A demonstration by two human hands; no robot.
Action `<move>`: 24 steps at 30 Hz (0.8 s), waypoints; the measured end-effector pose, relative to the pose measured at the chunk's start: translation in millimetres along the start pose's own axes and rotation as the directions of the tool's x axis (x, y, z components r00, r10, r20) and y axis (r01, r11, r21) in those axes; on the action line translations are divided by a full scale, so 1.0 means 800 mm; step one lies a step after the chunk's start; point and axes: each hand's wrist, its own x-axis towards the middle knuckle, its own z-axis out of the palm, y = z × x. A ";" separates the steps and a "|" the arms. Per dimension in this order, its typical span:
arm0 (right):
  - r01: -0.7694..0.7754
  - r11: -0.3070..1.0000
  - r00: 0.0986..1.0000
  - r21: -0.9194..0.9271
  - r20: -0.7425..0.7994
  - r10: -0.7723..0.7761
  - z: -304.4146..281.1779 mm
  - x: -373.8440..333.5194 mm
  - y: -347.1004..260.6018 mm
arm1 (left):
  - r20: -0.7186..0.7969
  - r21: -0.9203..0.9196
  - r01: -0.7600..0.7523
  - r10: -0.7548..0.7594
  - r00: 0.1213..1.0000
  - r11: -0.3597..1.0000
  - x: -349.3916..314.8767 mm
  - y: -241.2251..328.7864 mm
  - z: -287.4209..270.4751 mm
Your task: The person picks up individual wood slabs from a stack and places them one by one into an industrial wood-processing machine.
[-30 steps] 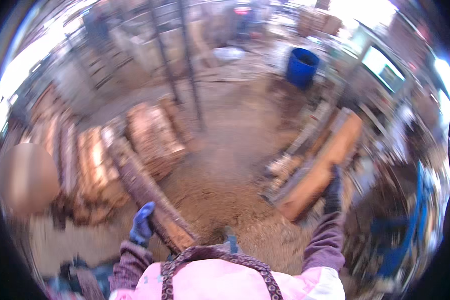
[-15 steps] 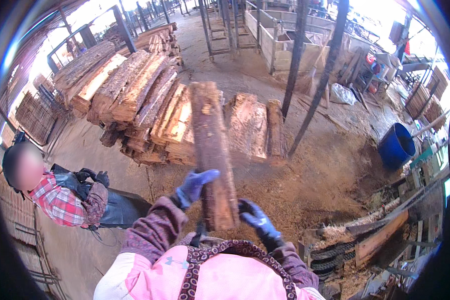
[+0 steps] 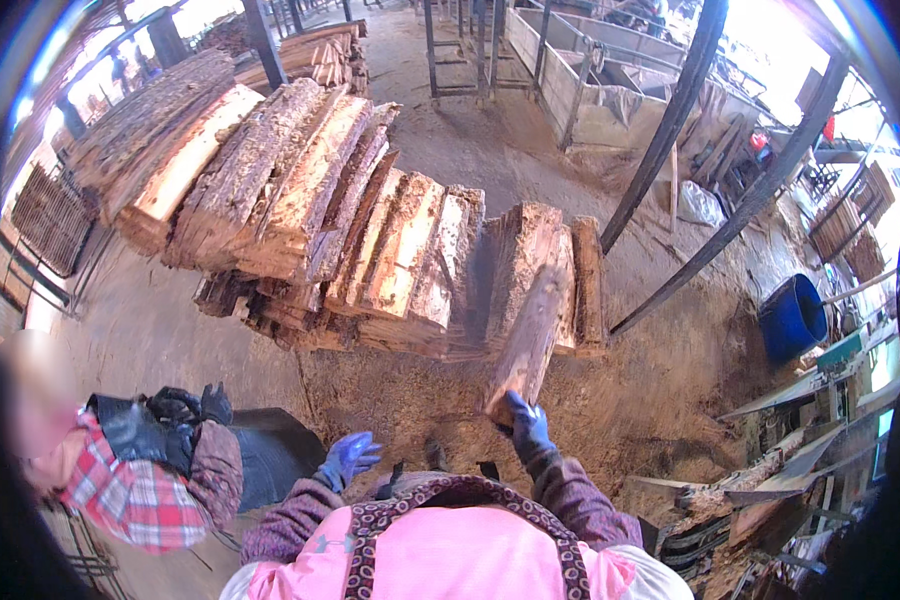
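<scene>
A rough wooden slab (image 3: pixel 532 340) slants up and away to the right, its far end overlapping the right part of the stacked slabs (image 3: pixel 410 250). My right hand (image 3: pixel 528 428), in a blue-purple glove, grips this slab at its near lower end; the thumb side shows against the wood. Whether the far end rests on the stack, I cannot tell. To the left and apart from the slab, my gloved left hand (image 3: pixel 348 460) is open, fingers stretched out, with nothing in it.
A person (image 3: pixel 140 450) in a checked shirt and dark gloves stands at left. Dark posts (image 3: pixel 670 130) rise behind the stack's right end. At right are a blue bucket (image 3: pixel 792 315) and a wooden frame with scraps (image 3: pixel 760 495). Sawdust covers the floor (image 3: pixel 640 420).
The slab has gone from between both hands to the right, tilting toward the stack. My left hand has let go and moved left; my right hand grips its near end. The view has shifted.
</scene>
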 end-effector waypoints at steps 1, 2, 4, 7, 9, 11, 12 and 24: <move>-0.040 0.998 0.999 0.052 0.000 0.040 0.027 0.004 -0.021 | 0.008 -0.067 0.015 -0.015 1.000 0.998 0.005 -0.010 -0.028; -0.077 0.991 0.997 0.107 -0.003 0.078 0.062 0.011 -0.055 | -0.019 -0.071 -0.006 0.005 1.000 0.997 0.007 -0.009 -0.042; -0.152 0.936 0.976 0.319 -0.099 0.192 0.111 0.075 -0.060 | -0.068 -0.054 -0.044 0.041 0.997 0.998 0.002 -0.003 -0.063; -0.111 0.799 0.994 0.592 0.064 0.091 0.172 0.195 -0.023 | -0.085 -0.108 -0.041 0.032 0.996 0.993 -0.012 0.037 -0.060; -0.140 0.756 0.989 0.639 0.050 0.141 0.222 0.239 -0.022 | -0.150 -0.132 -0.041 0.021 0.988 0.990 -0.023 0.067 -0.043; -0.315 0.631 0.929 0.709 0.095 0.357 0.269 0.242 -0.035 | -0.183 -0.151 -0.062 0.034 0.983 0.987 -0.016 0.052 -0.049; -0.506 0.593 0.859 0.626 0.303 0.412 0.275 0.239 -0.031 | -0.202 -0.161 -0.072 0.038 0.979 0.984 -0.012 0.042 -0.055; -0.091 0.910 0.332 -0.405 0.849 0.411 0.231 0.222 0.035 | -0.345 -0.308 -0.520 0.415 0.842 0.797 -0.020 0.187 -0.052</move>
